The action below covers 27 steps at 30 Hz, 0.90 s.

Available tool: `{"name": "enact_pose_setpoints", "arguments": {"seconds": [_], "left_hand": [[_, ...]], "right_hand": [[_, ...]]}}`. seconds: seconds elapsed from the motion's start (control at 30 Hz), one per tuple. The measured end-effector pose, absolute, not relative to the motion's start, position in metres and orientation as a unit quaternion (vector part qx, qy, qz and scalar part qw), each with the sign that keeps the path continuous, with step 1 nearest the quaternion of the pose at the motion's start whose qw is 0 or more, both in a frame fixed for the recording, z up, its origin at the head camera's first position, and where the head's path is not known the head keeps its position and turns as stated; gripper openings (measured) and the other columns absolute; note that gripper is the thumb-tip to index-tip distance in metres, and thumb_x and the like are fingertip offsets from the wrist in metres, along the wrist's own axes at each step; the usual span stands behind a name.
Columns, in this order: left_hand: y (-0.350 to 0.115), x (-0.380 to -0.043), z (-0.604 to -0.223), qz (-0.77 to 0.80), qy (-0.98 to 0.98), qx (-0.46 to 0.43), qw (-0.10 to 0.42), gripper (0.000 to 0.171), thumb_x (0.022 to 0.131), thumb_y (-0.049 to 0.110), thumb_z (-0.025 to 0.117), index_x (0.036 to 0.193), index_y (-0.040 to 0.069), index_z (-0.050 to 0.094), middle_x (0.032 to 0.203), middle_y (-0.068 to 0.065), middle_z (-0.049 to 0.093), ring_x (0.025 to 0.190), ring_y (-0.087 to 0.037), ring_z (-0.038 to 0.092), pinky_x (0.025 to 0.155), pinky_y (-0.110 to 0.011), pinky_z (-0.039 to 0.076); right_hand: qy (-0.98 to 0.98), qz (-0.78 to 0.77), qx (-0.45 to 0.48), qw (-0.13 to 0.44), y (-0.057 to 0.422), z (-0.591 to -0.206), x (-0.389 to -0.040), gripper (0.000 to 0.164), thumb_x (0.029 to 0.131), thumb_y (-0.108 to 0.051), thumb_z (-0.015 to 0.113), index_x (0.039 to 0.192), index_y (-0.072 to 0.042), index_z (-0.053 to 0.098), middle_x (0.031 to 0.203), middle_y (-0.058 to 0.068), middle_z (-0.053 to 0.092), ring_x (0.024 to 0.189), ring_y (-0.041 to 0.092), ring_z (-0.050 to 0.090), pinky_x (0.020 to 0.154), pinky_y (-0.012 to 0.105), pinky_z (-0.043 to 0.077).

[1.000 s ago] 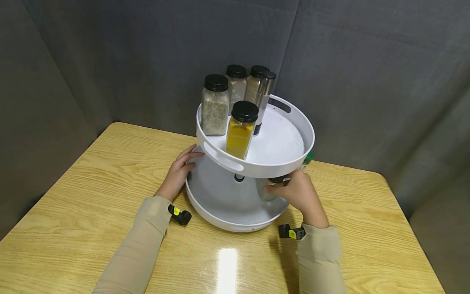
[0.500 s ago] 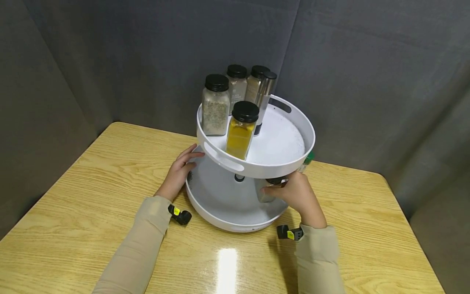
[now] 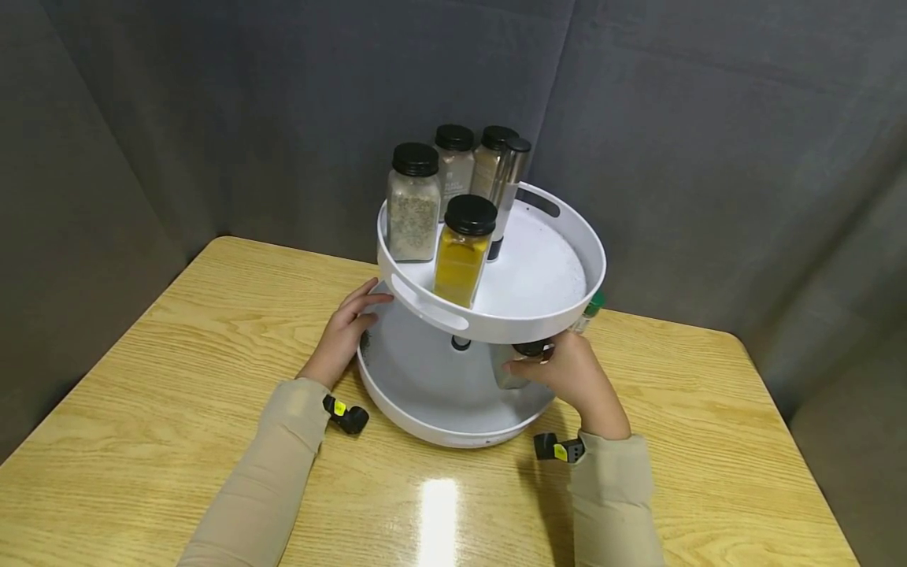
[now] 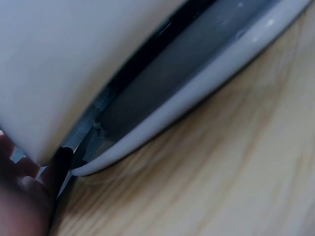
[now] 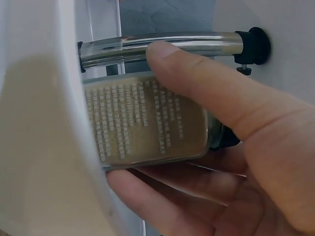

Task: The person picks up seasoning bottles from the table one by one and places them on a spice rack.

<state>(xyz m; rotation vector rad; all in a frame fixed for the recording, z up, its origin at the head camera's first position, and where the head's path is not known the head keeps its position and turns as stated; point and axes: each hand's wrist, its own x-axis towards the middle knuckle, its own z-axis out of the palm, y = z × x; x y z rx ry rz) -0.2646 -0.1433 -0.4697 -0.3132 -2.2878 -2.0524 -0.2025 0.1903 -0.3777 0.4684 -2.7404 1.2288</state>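
Observation:
A white two-tier turntable stands on the table, with an upper tray (image 3: 538,323) above a lower tray (image 3: 453,435). My right hand (image 3: 577,378) reaches between the tiers and grips a square glass spice jar (image 3: 512,378) with a black lid. In the right wrist view, thumb and fingers lie on either side of this jar (image 5: 142,123), which shows printed text and brownish contents. Behind it runs the chrome post (image 5: 197,44). At the left edge of the lower tray, my left hand (image 3: 343,331) rests with fingers on the rim; some fingertips are hidden below the upper tray.
On the upper tray stand a jar of speckled seasoning (image 3: 412,216), a yellow-filled jar (image 3: 460,264), two more black-lidded jars at the back and a tall silver-topped grinder (image 3: 505,197). A green-capped bottle (image 3: 594,305) shows behind at right. Grey curtains (image 3: 283,118) enclose the wooden table (image 3: 212,354).
My right hand and the jar it holds have shifted slightly left on the lower tier. The left hand keeps its place.

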Motion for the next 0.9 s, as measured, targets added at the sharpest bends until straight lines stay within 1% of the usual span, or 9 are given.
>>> {"name": "enact_pose_setpoints", "arguments": {"seconds": [0.13,0.33,0.6,0.9], "left_hand": [[-0.145,-0.2652,-0.4707,-0.666,-0.738,-0.101,0.025,0.035,0.104,0.006,0.044,0.134,0.004,0.064,0.164,0.004,0.029,0.154,-0.017,0.018,0.124,-0.043,0.019],[-0.1468,-0.2656,-0.4711,-0.666,-0.739,-0.098,0.023,0.036,0.104,0.006,0.044,0.134,0.003,0.064,0.165,0.005,0.028,0.154,-0.017,0.017,0.124,-0.044,0.019],[-0.147,-0.265,-0.4706,-0.667,-0.739,-0.094,0.024,0.036,0.104,0.006,0.044,0.133,0.004,0.064,0.164,0.005,0.029,0.154,-0.017,0.018,0.124,-0.043,0.02],[-0.1459,-0.2649,-0.4688,-0.67,-0.737,-0.089,0.022,0.035,0.104,0.006,0.045,0.133,0.005,0.064,0.164,0.005,0.03,0.153,-0.016,0.018,0.124,-0.042,0.02]], "right_hand": [[-0.9,0.403,0.159,0.041,0.191,-0.3806,-0.2037,0.075,0.071,-0.002,0.09,0.137,-0.004,0.054,0.13,0.017,0.062,0.11,0.033,0.064,0.086,0.045,0.055],[-0.899,0.406,0.161,0.032,0.1901,-0.381,-0.2036,0.075,0.073,-0.003,0.089,0.139,-0.004,0.052,0.132,0.018,0.061,0.113,0.034,0.063,0.087,0.046,0.056],[-0.897,0.408,0.169,0.028,0.1904,-0.3813,-0.2036,0.08,0.074,-0.002,0.089,0.142,-0.004,0.048,0.138,0.02,0.057,0.123,0.038,0.059,0.095,0.054,0.054],[-0.901,0.399,0.169,0.018,0.192,-0.3801,-0.2039,0.077,0.076,-0.005,0.089,0.142,-0.004,0.049,0.138,0.02,0.057,0.122,0.038,0.059,0.095,0.054,0.054]]}}
